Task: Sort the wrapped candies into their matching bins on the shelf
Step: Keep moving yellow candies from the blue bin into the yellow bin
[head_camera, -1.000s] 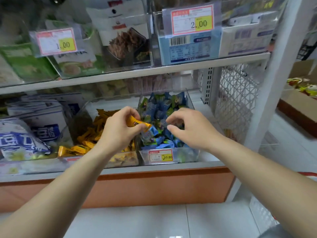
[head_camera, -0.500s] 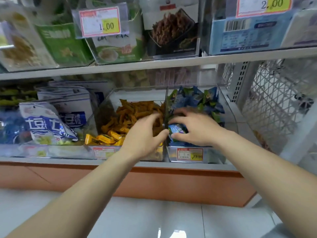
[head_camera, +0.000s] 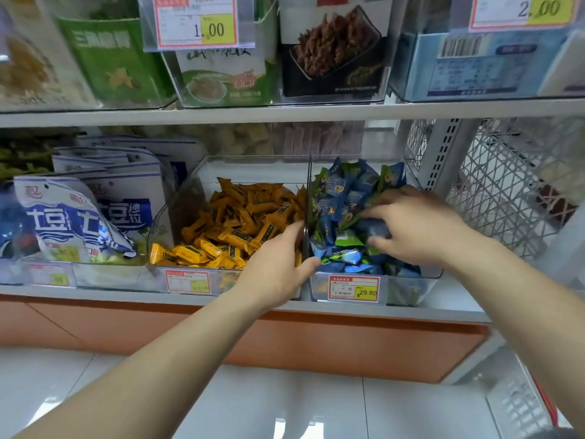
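At the shelf's front edge my left hand (head_camera: 278, 267) rests low in the orange-candy bin (head_camera: 177, 217), fingers curled; whether it holds a piece I cannot tell. My right hand (head_camera: 418, 226) spreads loosely over the blue and green candies (head_camera: 342, 198) in the bin (head_camera: 408, 285) beside it, gripping nothing clearly. I should probe gently for strays. The clear divider (head_camera: 307, 191) between the bins stands in the way. Farther left lie white snack bags (head_camera: 72, 217).

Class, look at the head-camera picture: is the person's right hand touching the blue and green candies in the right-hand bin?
Touching. The head view shows the right hand lying on the blue and green candies, fingertips pressed into the pile.
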A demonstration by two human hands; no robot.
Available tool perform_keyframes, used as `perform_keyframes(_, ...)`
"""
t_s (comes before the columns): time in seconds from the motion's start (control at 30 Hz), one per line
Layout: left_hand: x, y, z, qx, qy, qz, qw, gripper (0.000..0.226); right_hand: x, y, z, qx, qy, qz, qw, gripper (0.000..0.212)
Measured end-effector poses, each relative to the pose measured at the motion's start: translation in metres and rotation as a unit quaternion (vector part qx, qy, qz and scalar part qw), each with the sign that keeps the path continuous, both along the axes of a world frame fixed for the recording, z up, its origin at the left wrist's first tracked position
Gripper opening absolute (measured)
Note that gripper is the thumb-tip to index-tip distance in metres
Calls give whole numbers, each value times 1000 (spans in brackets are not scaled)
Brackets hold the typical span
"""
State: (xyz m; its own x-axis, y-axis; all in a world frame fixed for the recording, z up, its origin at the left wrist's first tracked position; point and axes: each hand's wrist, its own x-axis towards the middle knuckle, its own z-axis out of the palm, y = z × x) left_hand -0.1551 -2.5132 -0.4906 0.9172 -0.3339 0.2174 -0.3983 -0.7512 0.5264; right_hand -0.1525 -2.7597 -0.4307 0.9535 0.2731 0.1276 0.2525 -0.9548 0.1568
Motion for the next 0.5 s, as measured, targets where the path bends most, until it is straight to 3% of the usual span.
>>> perform_keyframes(0.1, 0, -1, 1, -7, -6, 0, 1000, 66, -2, 18, 2, 113, -36, 59, 991, 39)
perform_keyframes(0.17, 0, -2, 1, -13, -10, 1, 1000, 63, 2, 37, 0, 167, 27, 127, 977, 31)
perform_keyframes(0.3, 0, -1, 2, -20, -3, 9, 1000, 61, 21, 49, -11, 91, 147, 181, 968, 32)
perform_keyframes(0.4, 0, -1, 0, -19, 2, 14, 1000, 63, 27, 31, -16, 18, 144, 186, 972, 36)
perform_keyframes(0.5, 1, 1, 0, -13, 9, 18, 1000, 67, 22, 14, -17, 29, 114, 190, 975, 36)
